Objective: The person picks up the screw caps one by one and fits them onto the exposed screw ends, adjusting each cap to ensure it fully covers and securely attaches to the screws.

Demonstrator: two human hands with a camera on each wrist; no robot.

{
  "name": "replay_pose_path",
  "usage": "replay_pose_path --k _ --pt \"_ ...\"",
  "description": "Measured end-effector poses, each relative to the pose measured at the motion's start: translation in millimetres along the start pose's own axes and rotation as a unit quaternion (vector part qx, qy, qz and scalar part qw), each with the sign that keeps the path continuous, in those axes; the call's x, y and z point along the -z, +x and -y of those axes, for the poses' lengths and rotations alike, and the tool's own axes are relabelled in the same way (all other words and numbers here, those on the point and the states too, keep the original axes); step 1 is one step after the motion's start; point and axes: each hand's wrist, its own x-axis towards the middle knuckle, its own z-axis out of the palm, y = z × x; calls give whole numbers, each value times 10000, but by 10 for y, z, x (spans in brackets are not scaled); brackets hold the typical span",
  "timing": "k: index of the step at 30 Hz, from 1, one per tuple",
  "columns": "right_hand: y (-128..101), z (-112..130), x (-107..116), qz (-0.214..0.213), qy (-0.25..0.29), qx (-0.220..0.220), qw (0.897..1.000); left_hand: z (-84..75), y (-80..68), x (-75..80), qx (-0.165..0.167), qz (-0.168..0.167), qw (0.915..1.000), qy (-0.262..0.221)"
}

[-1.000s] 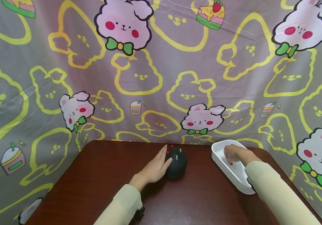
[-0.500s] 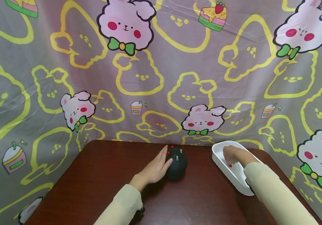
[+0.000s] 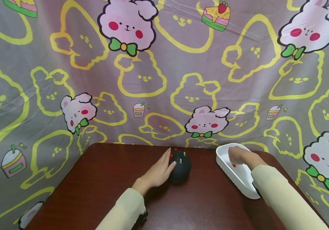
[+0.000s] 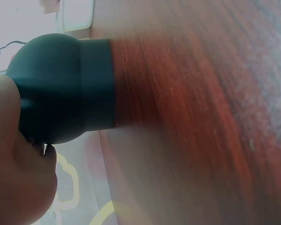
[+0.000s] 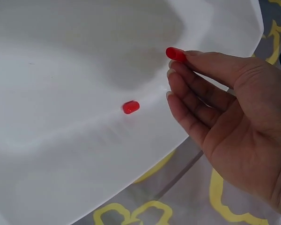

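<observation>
A black dome-shaped base (image 3: 180, 172) stands on the table, with two red-capped pegs (image 3: 171, 156) and two bare metal pegs (image 3: 180, 161) on top. My left hand (image 3: 159, 171) rests against its left side with fingers straight, the thumb lying on the near side. In the left wrist view the dome (image 4: 51, 89) flares into a straight collar on the table. Over the white tray (image 3: 225, 169), my right hand (image 5: 239, 103) pinches a small hollow red cap (image 5: 176, 54) between thumb and index finger. Another red cap (image 5: 130, 107) lies in the tray.
The brown table (image 3: 204, 207) carries the base and, at its right, the tray. A patterned cloth (image 3: 153, 80) hangs behind the table and along both sides.
My right hand has shifted slightly within the tray, dipping and then rising a little. My left hand and the dome base stay put. The head view has swayed slightly.
</observation>
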Motion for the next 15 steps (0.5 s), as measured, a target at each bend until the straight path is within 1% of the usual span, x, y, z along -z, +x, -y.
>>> replay_pose_path --k 4,8,11,15 --pt "-15 -11 20 -165 125 54 9998 -7 1 10 19 -4 10000 -11" --pt "-39 -6 33 -288 203 211 9992 -13 3 12 21 -2 10000 -18" --pt "-60 7 53 -378 249 421 9981 -16 -1 8 35 4 10000 -2" --pt "-81 13 89 -550 445 739 9948 -12 2 0 41 11 10000 4"
